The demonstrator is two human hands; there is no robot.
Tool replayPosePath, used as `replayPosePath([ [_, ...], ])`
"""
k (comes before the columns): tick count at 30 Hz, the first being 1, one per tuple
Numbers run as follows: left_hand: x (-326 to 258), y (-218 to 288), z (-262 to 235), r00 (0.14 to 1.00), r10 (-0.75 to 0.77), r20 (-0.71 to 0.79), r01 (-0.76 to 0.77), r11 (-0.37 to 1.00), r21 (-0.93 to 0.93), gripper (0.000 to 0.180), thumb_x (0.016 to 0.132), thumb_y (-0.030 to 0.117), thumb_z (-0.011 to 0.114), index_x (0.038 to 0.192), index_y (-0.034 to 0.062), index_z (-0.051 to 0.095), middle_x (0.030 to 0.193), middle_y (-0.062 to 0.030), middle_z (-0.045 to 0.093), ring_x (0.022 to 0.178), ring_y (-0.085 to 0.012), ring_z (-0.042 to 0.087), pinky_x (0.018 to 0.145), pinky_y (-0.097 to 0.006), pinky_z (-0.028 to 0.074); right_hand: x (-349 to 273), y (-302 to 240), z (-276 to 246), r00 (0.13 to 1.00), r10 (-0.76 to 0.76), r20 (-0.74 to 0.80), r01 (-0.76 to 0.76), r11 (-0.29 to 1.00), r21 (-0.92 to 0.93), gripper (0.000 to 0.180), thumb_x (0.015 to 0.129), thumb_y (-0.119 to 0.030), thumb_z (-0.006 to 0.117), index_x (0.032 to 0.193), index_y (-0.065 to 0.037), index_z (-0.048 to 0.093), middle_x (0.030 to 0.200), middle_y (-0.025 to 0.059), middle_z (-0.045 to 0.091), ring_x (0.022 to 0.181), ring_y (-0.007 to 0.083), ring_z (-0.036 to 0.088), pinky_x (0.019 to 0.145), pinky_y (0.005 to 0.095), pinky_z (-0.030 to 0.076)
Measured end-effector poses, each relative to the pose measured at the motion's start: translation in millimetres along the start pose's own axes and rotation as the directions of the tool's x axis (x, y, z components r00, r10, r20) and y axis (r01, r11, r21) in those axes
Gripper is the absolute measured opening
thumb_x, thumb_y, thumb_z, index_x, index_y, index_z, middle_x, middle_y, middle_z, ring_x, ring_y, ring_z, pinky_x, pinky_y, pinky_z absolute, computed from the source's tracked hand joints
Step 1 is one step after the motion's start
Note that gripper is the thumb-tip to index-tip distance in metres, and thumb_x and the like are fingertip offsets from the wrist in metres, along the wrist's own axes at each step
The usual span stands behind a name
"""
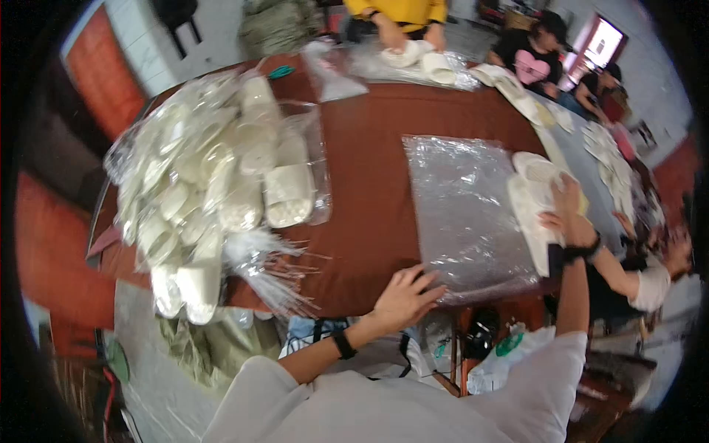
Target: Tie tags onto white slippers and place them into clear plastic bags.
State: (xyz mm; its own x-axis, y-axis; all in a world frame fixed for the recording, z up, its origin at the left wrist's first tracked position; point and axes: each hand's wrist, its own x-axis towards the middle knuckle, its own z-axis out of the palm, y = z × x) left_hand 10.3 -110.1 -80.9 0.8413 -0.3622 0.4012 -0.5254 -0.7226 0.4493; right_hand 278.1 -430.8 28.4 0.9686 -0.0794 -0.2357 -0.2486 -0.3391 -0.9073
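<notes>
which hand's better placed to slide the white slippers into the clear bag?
Right, likely. The right hand already rests on the white slippers at the clear plastic bag's right edge. The left hand only presses the bag's near corner, so it suits steadying.

Head view, single fisheye: worn on the person's head, looking steeply down and forward over a brown table (369,148), close above it. Own forearms enter from 6 o'clock; other people sit across at 12 to 2 o'clock. Straight edges bend toward the dark rim.
</notes>
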Motion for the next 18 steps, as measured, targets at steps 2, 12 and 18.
replayPosePath([
  [2, 19.3, 8.8, 7.6, 0.995, 0.103, 0.007, -0.103, 0.992, -0.071, 0.042, 0.085, 0.022, 0.065, 0.126, 0.0166, 0.057, 0.134, -0.0107, 0.046, 0.125, -0.0345, 0.04, 0.098, -0.049, 0.036, 23.4, 26.9, -81.8, 0.863, -0.505, -0.02, 0.321, 0.579, -0.749, 0.052, 0.094, -0.022, 0.057, 0.138, -0.002, 0.037, 0.129, 0.0179, 0.051, 0.107, 0.034, 0.059, 0.092, 0.043, 0.05],
  [12, 2.6, 2.0, 10.7, 0.995, 0.024, -0.095, -0.036, 0.991, -0.126, 0.035, 0.086, 0.021, 0.063, 0.12, 0.013, 0.061, 0.134, -0.0117, 0.046, 0.126, -0.0363, 0.039, 0.101, -0.047, 0.034, -135.0, 29.3, 102.0, 0.702, -0.686, 0.191, 0.665, 0.536, -0.52, 0.033, 0.09, -0.016, 0.061, 0.118, 0.0, 0.058, 0.117, 0.0193, 0.058, 0.112, 0.0332, 0.054, 0.098, 0.039, 0.04],
  [18, 4.4, 2.9, 18.3, 0.994, 0.022, -0.107, -0.037, 0.989, -0.141, 0.033, 0.087, 0.023, 0.06, 0.118, 0.0121, 0.062, 0.133, -0.0135, 0.046, 0.126, -0.0369, 0.038, 0.102, -0.048, 0.033, -158.2, 91.1, 149.3, 0.79, -0.558, 0.253, 0.575, 0.533, -0.621, 0.047, 0.093, -0.024, 0.058, 0.134, -0.003, 0.047, 0.136, 0.0239, 0.042, 0.126, 0.0414, 0.04, 0.105, 0.047, 0.032],
])
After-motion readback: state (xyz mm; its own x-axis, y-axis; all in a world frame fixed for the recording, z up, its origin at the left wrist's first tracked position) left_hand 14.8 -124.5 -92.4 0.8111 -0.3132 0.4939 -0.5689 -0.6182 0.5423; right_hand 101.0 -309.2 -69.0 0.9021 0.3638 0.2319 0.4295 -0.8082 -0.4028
